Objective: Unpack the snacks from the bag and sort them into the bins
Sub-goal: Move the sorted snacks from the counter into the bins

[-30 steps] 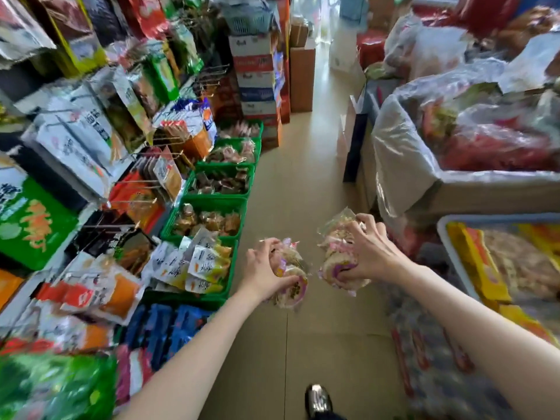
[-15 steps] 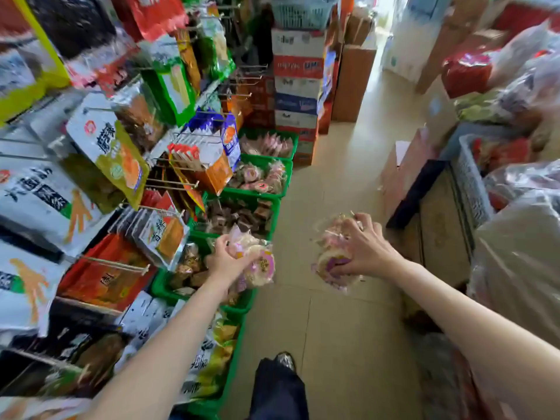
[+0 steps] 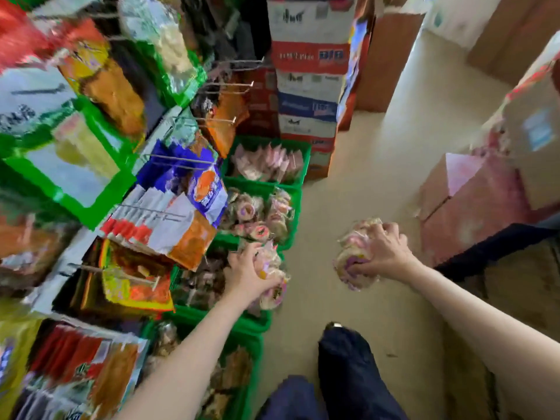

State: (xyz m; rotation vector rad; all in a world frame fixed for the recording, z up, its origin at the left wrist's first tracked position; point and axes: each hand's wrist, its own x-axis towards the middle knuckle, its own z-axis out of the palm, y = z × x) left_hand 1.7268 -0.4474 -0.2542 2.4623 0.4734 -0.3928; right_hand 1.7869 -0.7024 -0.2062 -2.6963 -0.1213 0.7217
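Green bins (image 3: 298, 204) at 10 o'clock, your left hand (image 3: 245, 272) gripping wrapped snacks (image 3: 272, 286) above them, your right hand (image 3: 380, 253) clutching another bundle (image 3: 348, 262), 2 o'clock.

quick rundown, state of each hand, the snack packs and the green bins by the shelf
left hand: grips a bunch of snack packs over the green bins
right hand: grips a second bunch over the floor
round-snack bin: part filled with similar packs
pink-pack bin: filled, packs standing on edge
dark-snack bin: holds dark packs, blurred
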